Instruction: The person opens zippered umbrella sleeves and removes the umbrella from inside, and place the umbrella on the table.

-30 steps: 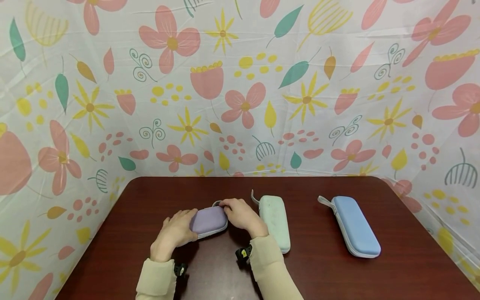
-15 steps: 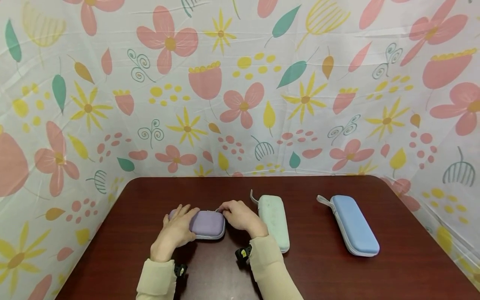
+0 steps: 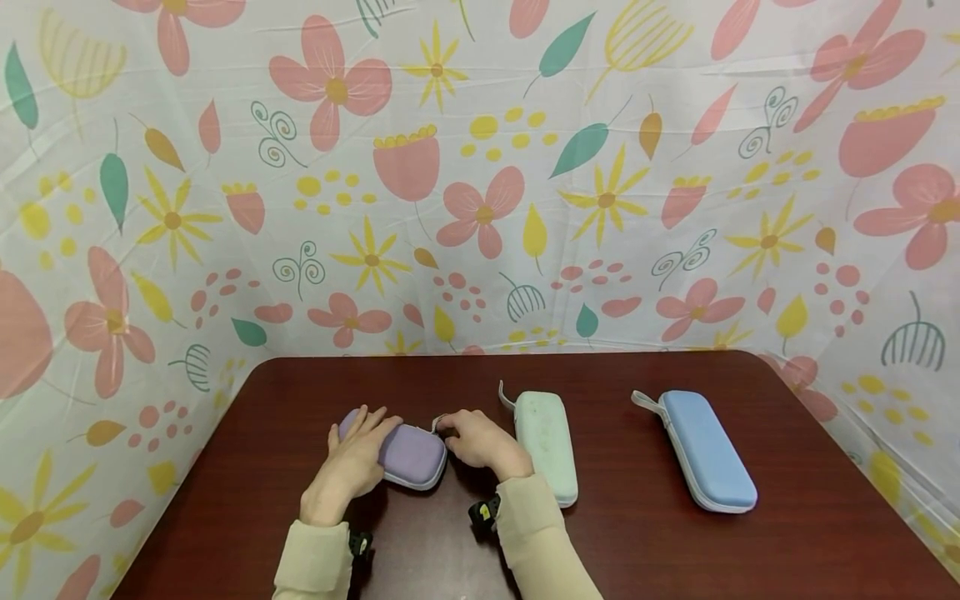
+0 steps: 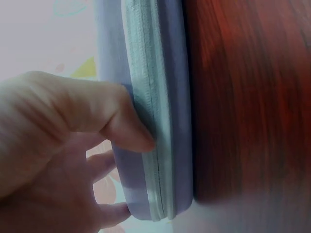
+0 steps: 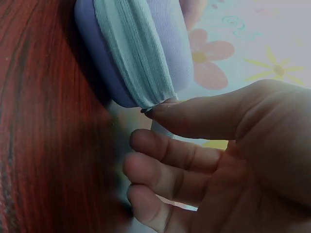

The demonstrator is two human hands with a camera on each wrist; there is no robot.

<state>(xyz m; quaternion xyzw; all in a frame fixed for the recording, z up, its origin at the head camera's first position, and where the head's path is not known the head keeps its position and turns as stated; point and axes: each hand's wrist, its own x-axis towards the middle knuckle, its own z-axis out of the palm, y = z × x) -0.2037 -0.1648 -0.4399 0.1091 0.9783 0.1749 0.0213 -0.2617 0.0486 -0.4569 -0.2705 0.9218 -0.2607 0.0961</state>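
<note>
A purple zip case (image 3: 412, 456) lies on the dark wooden table, its right end angled toward the front. My left hand (image 3: 347, 462) grips its left part, fingers spread over the top. In the left wrist view the thumb presses on the pale zipper band (image 4: 146, 73), which looks closed along that side. At the case's back right corner my right hand (image 3: 483, 442) pinches the small dark zipper pull (image 5: 147, 111) beside the wrist loop. The index fingertip is partly hidden behind the thumb.
A mint green case (image 3: 546, 446) with a strap lies just right of my right hand, partly behind the forearm. Farther right is a light blue case (image 3: 708, 450) with a pale strap (image 3: 647, 402). A floral cloth (image 3: 480, 183) hangs behind the table.
The purple case has turned clockwise, its right end swinging toward the front. My right hand has come slightly nearer with that corner, while the left hand keeps its grip.
</note>
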